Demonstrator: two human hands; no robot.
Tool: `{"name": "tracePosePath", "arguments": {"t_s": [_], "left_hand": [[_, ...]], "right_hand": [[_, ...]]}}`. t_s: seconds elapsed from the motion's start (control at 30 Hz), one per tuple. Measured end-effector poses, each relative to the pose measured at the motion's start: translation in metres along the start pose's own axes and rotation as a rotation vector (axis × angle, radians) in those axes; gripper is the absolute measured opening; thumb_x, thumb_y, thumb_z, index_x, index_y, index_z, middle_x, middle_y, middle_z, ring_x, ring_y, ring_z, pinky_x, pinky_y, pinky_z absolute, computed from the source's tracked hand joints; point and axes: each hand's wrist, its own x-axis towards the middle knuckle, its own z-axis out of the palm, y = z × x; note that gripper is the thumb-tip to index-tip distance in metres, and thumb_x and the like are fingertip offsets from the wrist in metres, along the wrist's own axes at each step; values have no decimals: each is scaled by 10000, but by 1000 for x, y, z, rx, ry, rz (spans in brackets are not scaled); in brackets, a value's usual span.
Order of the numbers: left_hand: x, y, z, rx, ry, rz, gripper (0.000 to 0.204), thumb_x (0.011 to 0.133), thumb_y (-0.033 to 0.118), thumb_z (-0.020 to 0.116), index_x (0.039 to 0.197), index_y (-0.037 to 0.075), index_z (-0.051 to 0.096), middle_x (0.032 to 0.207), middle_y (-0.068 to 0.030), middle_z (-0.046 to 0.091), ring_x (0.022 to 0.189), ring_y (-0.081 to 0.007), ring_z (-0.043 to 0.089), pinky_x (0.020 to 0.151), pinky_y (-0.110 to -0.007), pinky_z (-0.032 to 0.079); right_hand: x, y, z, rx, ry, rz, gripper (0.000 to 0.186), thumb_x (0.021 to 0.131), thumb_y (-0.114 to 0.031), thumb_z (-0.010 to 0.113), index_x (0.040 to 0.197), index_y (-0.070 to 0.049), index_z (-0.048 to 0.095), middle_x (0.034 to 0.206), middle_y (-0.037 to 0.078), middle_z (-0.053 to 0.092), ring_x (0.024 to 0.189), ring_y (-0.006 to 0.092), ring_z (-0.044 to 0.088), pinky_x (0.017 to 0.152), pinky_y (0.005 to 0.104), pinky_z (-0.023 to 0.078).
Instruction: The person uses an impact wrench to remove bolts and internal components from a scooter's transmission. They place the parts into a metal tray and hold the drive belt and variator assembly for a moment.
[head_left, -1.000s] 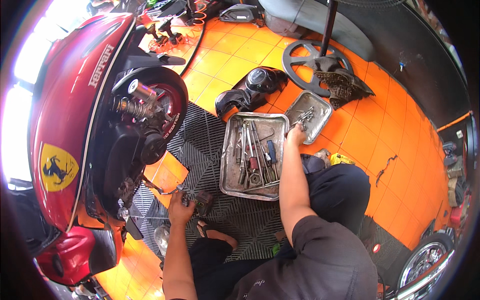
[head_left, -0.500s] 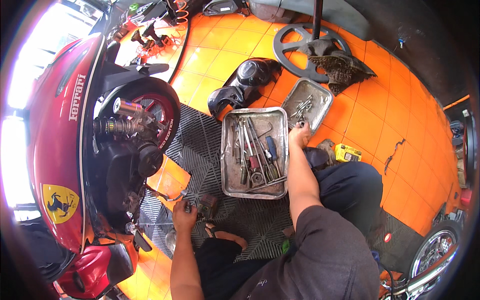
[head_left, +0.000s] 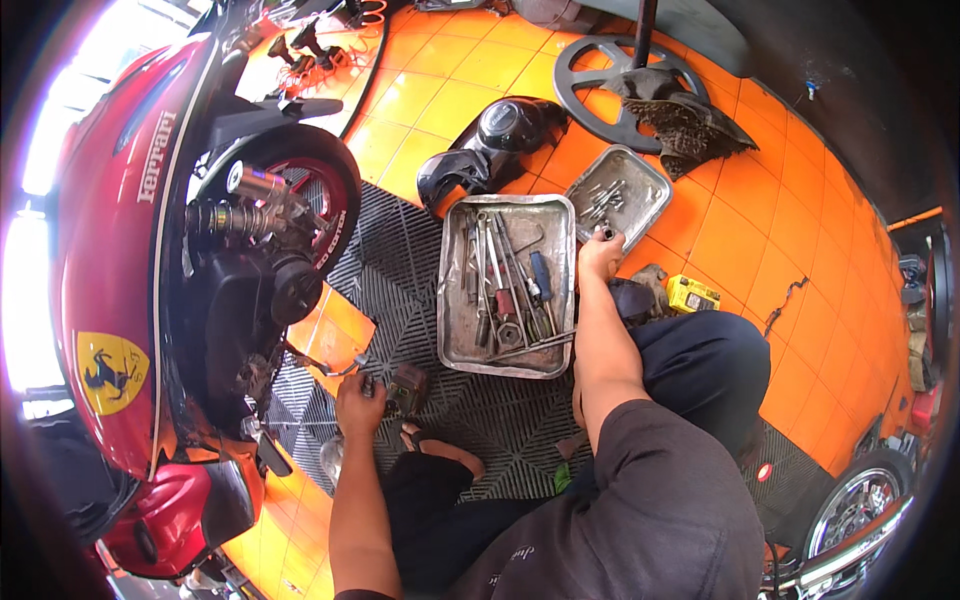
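Observation:
My left hand [head_left: 359, 409] is closed on what looks like a dark cordless power tool [head_left: 405, 389], low beside the motorbike's rear wheel assembly. My right hand [head_left: 598, 256] grips a small metal piece [head_left: 606, 233] at the near edge of a small metal tray [head_left: 650, 208], which holds several small parts. Left of it lies a larger metal tray [head_left: 452, 280] with wrenches, screwdrivers and other hand tools. Beside my right forearm are a dirty rag [head_left: 649, 282] and a yellow boxy object [head_left: 691, 294].
A red motorbike [head_left: 118, 260] stands at my left. Beyond the trays lie black body panels [head_left: 470, 165] and a spoked metal stand base [head_left: 585, 105] with a dirty cloth [head_left: 690, 135]. Corded tools [head_left: 310, 55] sit at upper left, a chromed wheel [head_left: 850, 515] at lower right.
My right hand has drawn back from over the small tray to its near edge. My left hand stays by the dark tool. The view has shifted slightly.

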Motion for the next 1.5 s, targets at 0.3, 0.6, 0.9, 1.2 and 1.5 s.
{"name": "tracePosePath", "arguments": {"t_s": [0.3,0.6,0.9,1.2,1.5], "left_hand": [[4,5,-4,-32,-16,-42,321,772,284,658,961,25,665,941,-154,645,919,-333,616,819,-430,494],[-2,5,-8,-21,-18,-111,336,776,309,659,958,26,665,981,-160,653,943,-338,616,841,-437,492],[2,14,-19,-27,-23,-145,307,777,286,658,950,33,664,948,-154,652,915,-344,624,807,-434,505],[1,11,-3,-8,29,-55,265,770,226,680,938,22,650,910,-149,639,864,-336,621,767,-416,495],[8,17,-5,-32,-38,-53,232,772,176,675,946,25,656,871,-147,623,854,-343,606,760,-428,486]], "right_hand": [[39,25,9,714,-106,572,392,901,-439,576,881,-48,600,786,121,640,722,320,614,665,453,475],[23,-118,-74,1655,-1000,408,346,873,-350,437,722,-74,581,595,65,524,559,212,487,568,359,392],[92,-241,-145,-35,-917,-288,196,899,-300,568,812,-125,550,649,-9,521,565,120,538,533,321,455],[66,58,-79,934,-504,237,189,968,-156,497,1108,-29,495,931,106,587,773,236,639,656,355,564],[69,146,-69,429,-136,41,303,929,-175,611,1175,-30,509,828,81,580,590,172,589,490,305,487]]}}
